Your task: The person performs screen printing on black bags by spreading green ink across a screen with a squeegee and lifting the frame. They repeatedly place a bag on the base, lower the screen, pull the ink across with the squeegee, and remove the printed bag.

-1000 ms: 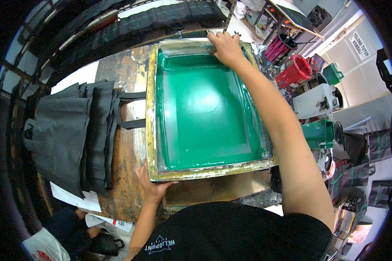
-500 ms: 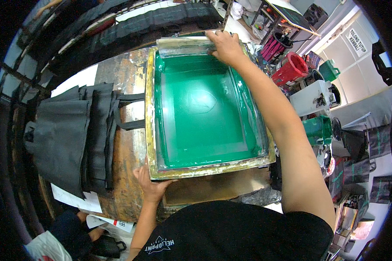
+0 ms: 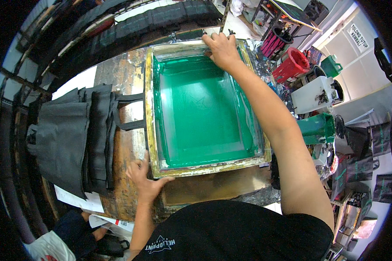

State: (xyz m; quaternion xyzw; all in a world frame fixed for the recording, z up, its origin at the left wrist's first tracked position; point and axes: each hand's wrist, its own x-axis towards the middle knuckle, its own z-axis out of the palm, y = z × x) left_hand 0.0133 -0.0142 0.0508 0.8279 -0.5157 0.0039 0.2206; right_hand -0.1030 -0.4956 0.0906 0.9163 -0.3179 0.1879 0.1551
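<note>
Far-left rack: dark shelving (image 3: 13,104) curves along the edge of the workshop, with more black fabric (image 3: 161,21) laid out at the far side.
Black bag stack: a layered pile of black bags (image 3: 65,139) lies on the left of the stained worktable (image 3: 124,187), white paper (image 3: 76,199) showing beneath its near end.
Co-worker: another person (image 3: 72,230), in dark clothing, is partly visible at the near left.
Black straps: two straps (image 3: 131,126) run right from the pile to the left side of the frame.
Left hand: the person's left hand (image 3: 143,178) is at the frame's near left corner — fingers spread open, thumb along the near edge, forefinger by the left side.
Screen frame: a paint-streaked wooden frame (image 3: 213,167) sits at the middle of the worktable, its inside coated with glossy green ink (image 3: 200,126).
Right hand: the right hand (image 3: 223,51) reaches across to the far edge, fingers closed over the frame's far rail; some fingertips are hidden.
Right-side containers: a red bucket (image 3: 287,67), a white jug (image 3: 311,96) and a green-smeared tub (image 3: 317,129) line the right side — the red one farthest, the green one nearest.
</note>
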